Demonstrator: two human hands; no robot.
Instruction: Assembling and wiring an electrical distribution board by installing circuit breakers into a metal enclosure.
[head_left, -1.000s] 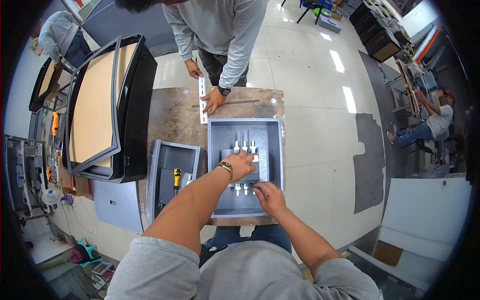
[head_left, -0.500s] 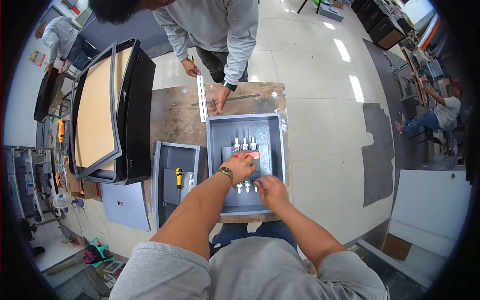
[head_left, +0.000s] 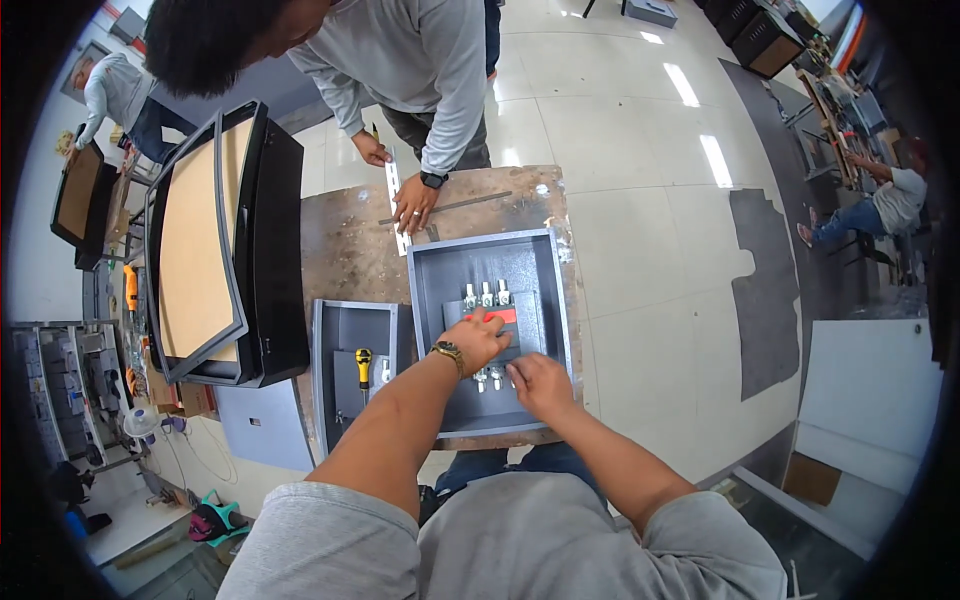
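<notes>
A grey metal enclosure box (head_left: 420, 290) lies with its inside facing up on the table. Inside it sits a dark circuit breaker (head_left: 515, 340) with a red strip (head_left: 501, 316) and metal terminal lugs (head_left: 487, 294) along its far and near ends. My left hand (head_left: 480, 343), wearing a gold watch, rests over the breaker's left side with its fingers bent around it. At the near right corner, my right hand (head_left: 541, 386) is closed in a pinch beside the near lugs (head_left: 488, 379). Its fingertips hide what they hold, if anything.
A smaller grey box (head_left: 321, 365) with a yellow screwdriver (head_left: 364, 368) stands left. Black framed cabinets (head_left: 275, 240) stand beyond it. Across the worn table (head_left: 340, 225), a co-worker's hands (head_left: 413, 200) hold a slotted white strip (head_left: 392, 190).
The co-worker's hand has moved onto the slotted strip and now presses it to the table. My hands stay at the breaker nearly unmoved. The view has shifted slightly.
</notes>
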